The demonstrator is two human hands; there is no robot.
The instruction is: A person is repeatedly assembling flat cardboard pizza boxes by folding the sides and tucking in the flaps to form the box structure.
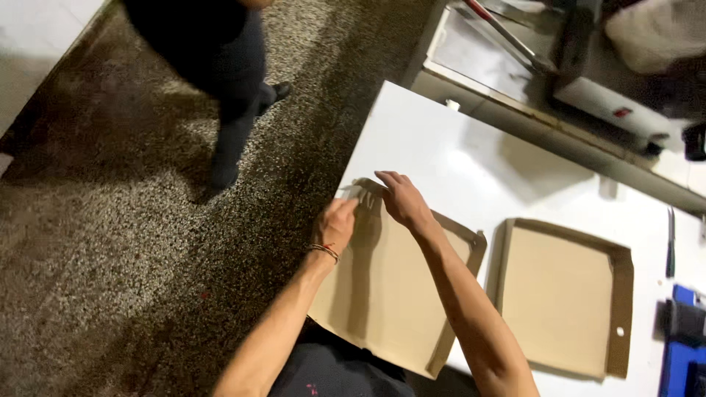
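Observation:
A flat brown cardboard box blank (pixel 390 287) lies on the white table (pixel 441 147), overhanging its near edge. My left hand (pixel 337 220) grips the blank's left side flap, fingers curled over it, with a thin bracelet at the wrist. My right hand (pixel 401 198) presses on the far corner of the same blank, fingers bent onto the folded edge. To the right sits a second cardboard tray (pixel 562 294) with its walls folded up, apart from both hands.
Another person in dark trousers (pixel 232 81) stands on the speckled floor at the upper left. A metal machine bench (pixel 529 66) lines the table's far edge. A dark slim tool (pixel 671 242) and a blue object (pixel 684 345) lie at the right.

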